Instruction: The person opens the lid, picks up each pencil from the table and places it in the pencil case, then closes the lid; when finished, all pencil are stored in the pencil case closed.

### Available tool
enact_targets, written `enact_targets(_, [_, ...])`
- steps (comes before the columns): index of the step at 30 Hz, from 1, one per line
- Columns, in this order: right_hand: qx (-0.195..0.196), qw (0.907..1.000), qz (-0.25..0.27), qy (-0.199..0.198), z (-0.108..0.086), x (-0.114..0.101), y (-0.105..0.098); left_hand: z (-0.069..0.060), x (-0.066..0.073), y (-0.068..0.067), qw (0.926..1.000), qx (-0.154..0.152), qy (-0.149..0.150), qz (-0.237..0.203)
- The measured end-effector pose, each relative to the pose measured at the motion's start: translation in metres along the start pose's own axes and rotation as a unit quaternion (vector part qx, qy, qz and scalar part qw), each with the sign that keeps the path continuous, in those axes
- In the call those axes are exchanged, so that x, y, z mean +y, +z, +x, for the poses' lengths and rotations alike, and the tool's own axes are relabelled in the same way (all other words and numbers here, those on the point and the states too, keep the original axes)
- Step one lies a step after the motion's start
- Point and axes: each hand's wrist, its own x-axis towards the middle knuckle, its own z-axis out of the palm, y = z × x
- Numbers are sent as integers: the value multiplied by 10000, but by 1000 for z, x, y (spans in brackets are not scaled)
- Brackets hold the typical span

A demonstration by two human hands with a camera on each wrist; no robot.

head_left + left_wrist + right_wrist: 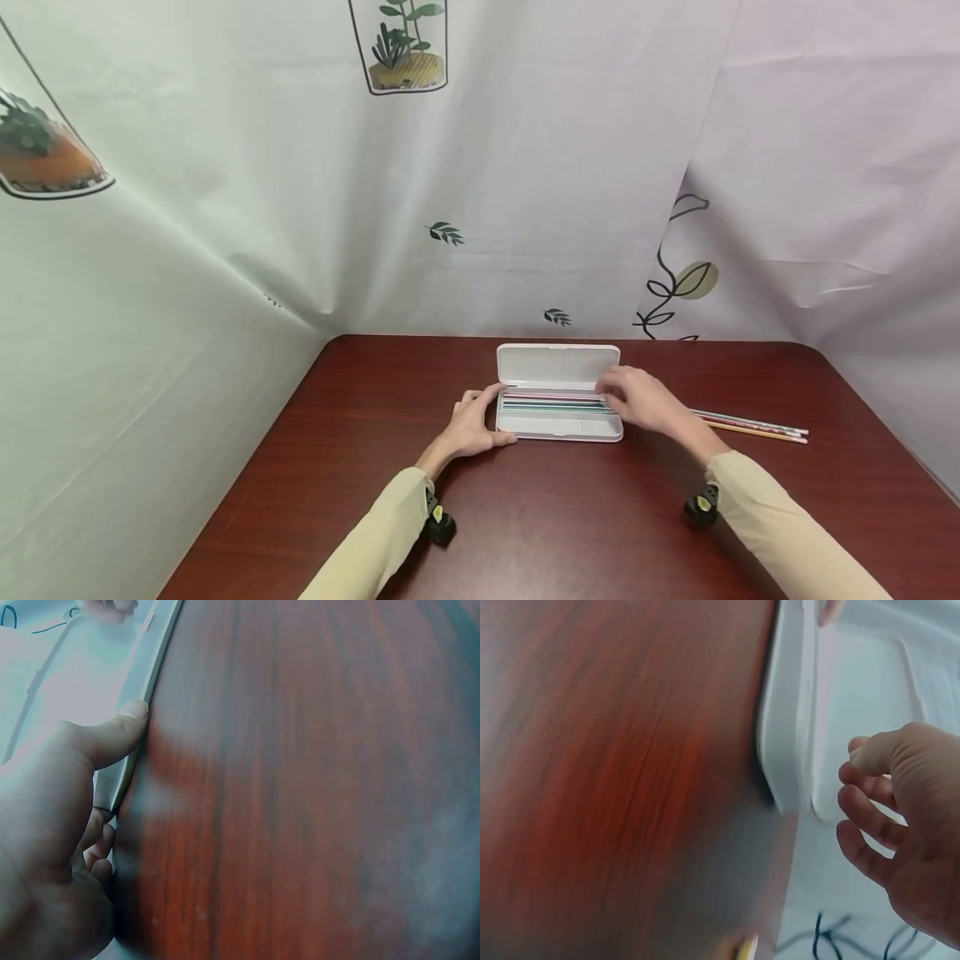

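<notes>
Case point(538, 427), white and open, sits at 12 o'clock on the desk, near its far edge. Its lid point(558, 365) stands up along the 12 o'clock side. Inside, several slim pencils point(555, 402) lie lengthwise, from 9 to 3 o'clock, with bare white tray on their 6 o'clock side.

The left hand point(471, 425) grips the 9 o'clock end, half open around it: the thumb rests on the near rim, the fingers reach round the end. The right hand point(641, 398) is over the 3 o'clock end, fingers bent, thumb and forefinger brought together; whether it has hold of a pencil I cannot tell.

Out at 3 o'clock from the case, past the right hand, loose pencils point(757, 427) lie close together on the desk, one of them yellow. Both arms come in from the 6 o'clock side in pale sleeves point(375, 533), a small black device point(440, 527) at each wrist. The desk point(562, 517) is dark red wood; behind it, at 12 o'clock, hangs a white sheet point(540, 167) printed with plants.
</notes>
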Motion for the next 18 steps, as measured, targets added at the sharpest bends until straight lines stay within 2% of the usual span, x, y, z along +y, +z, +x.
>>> enact_targets(6, [401, 9987, -258, 196, -39, 22, -24, 0, 1, 0, 10000, -19, -14, 0])
enact_targets(10, [671, 9966, -444, 152, -71, 40, -39, -1, 0, 0, 10000, -16, -11, -28])
enact_targets(18, [804, 9923, -809, 482, -129, 70, -58, 1, -2, 1, 10000, 5, 59, -7])
